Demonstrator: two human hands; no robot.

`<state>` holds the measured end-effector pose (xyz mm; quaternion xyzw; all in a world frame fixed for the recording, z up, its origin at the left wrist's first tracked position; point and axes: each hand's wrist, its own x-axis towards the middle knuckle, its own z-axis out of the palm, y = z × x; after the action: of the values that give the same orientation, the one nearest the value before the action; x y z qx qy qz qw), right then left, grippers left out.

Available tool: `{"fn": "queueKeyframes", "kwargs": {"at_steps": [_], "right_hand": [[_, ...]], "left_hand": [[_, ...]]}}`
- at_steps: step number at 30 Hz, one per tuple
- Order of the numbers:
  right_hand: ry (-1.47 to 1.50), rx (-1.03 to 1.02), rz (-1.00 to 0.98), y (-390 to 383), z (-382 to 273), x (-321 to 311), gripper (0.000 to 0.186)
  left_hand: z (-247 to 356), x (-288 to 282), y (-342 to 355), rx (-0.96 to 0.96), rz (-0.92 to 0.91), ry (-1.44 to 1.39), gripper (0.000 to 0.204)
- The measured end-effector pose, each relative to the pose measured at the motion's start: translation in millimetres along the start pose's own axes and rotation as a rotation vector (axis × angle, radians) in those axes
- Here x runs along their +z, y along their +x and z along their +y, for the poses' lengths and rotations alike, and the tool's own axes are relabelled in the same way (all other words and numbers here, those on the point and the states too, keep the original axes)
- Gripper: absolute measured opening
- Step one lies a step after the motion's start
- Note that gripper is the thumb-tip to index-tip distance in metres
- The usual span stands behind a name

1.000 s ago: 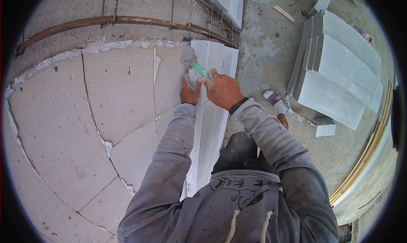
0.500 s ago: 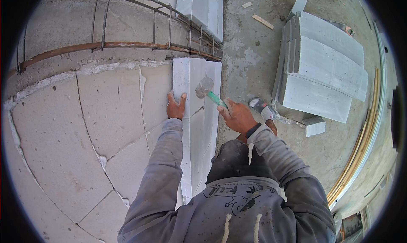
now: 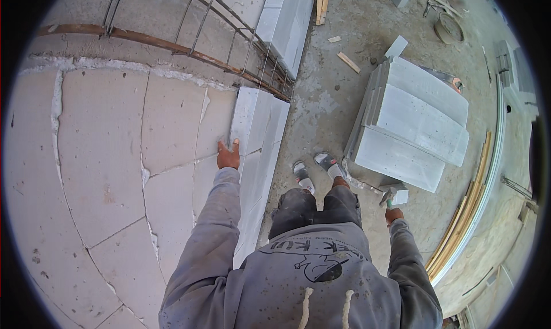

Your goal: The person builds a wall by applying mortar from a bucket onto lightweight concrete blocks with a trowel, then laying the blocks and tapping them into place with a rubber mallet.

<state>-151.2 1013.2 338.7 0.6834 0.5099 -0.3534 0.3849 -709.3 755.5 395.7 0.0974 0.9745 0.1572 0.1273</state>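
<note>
My left hand (image 3: 228, 156) rests at the inner edge of a white aerated concrete block (image 3: 251, 114), thumb and fingers spread apart. This block sits at the end of a row of similar blocks along the wall's outer side, beside the beige block wall (image 3: 103, 128). Out to the right, well away from the row, my right hand (image 3: 394, 215) is closed round the green handle of a mallet (image 3: 387, 197). The mallet's grey head points away from me, in front of a small white block piece (image 3: 400, 195) on the floor.
A rebar cage (image 3: 195, 25) runs past the row's far end, with a taut string near it. On the concrete floor stands a stack of white blocks (image 3: 422, 108). Long wooden strips (image 3: 468, 203) lie at right; a round bucket (image 3: 449, 29) is farther off.
My right hand has swung the mallet from above the end block out to the right and lower. My left hand stays at the block's edge. The view has shifted, showing both feet.
</note>
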Motion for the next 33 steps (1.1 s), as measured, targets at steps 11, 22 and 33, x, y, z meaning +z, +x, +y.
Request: {"fn": "queueKeyframes", "kwargs": {"at_steps": [11,22,33], "right_hand": [[-0.532,-0.366,-0.063,78,-16,-35,0.040],[-0.347,-0.355,0.167,139,-50,-59,0.026],[-0.340,-0.441,0.049,82,-83,-33,0.011]], "left_hand": [[-129,19,-262,-0.586,-0.136,-0.221,0.066],[-109,67,-348,-0.329,-0.260,-0.492,0.056],[-226,65,-665,-1.059,-0.353,-0.309,0.061]]}}
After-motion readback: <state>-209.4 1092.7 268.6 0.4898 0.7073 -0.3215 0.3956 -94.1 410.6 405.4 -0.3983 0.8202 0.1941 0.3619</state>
